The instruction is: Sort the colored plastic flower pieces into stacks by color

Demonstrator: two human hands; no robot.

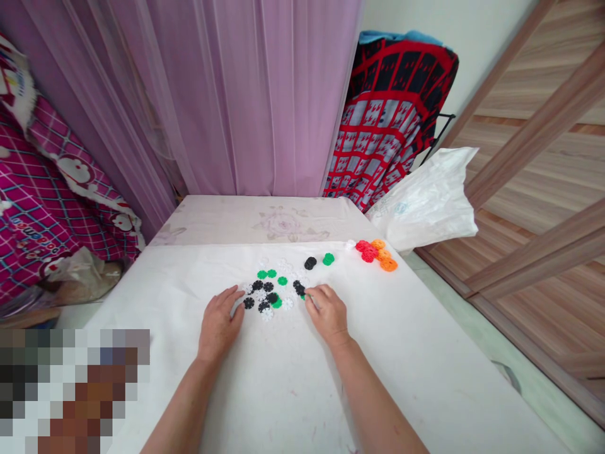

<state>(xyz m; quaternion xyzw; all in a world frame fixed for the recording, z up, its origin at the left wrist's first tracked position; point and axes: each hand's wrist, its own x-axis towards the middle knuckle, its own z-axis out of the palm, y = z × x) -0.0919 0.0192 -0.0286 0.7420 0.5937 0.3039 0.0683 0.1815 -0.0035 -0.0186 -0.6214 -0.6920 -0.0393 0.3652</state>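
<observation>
Several small flower-shaped plastic discs in black, green and white lie scattered on a white tablecloth. My left hand rests flat on the cloth, its fingertips beside a black disc. My right hand has its fingers curled, the fingertips pinching at a black and green piece at the right edge of the cluster. Farther back lie a black disc and a green disc. A pile of red and orange discs sits at the back right.
A white plastic bag lies at the table's back right corner. Purple curtains hang behind the table. A red patterned blanket hangs over a rack at the right. Pink bedding is at the left. Wooden flooring runs along the right.
</observation>
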